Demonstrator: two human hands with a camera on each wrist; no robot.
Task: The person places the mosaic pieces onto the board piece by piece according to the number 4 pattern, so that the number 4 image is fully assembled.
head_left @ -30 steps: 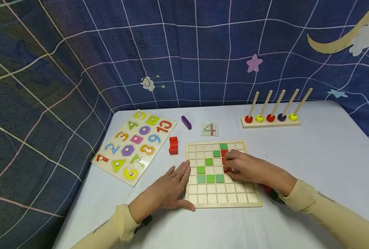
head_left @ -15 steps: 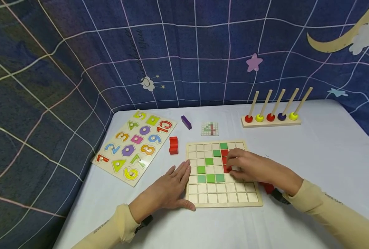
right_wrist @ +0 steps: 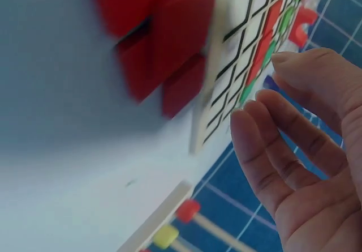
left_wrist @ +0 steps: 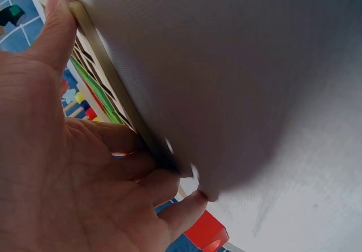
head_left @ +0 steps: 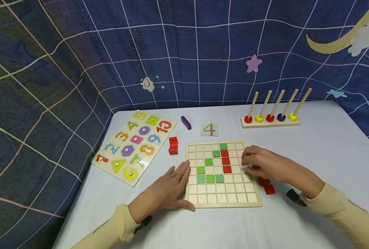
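Resting flat on the white table (head_left: 312,145), the left hand (head_left: 166,190) presses its straight fingers against the left edge of the wooden grid board (head_left: 223,199); the left wrist view shows the thumb and fingertips touching that edge. The right hand (head_left: 265,166) hovers over the board's right side with fingers loosely bent and apart, holding nothing, as the right wrist view confirms.

On the board lie seven green squares (head_left: 210,178) in a bent line and three red squares (head_left: 225,161) in a column just right of them. Loose red blocks (head_left: 266,186) sit on the table just beside the board's right edge, partly under the right hand; I cannot count them surely. One more red block (head_left: 173,145) stands left of the board, one purple block (head_left: 186,122) farther back, and one small pattern card (head_left: 209,128) near it. One number puzzle (head_left: 134,147) lies to the left. One rack (head_left: 270,119) with five pegs and five beads stands at the back.
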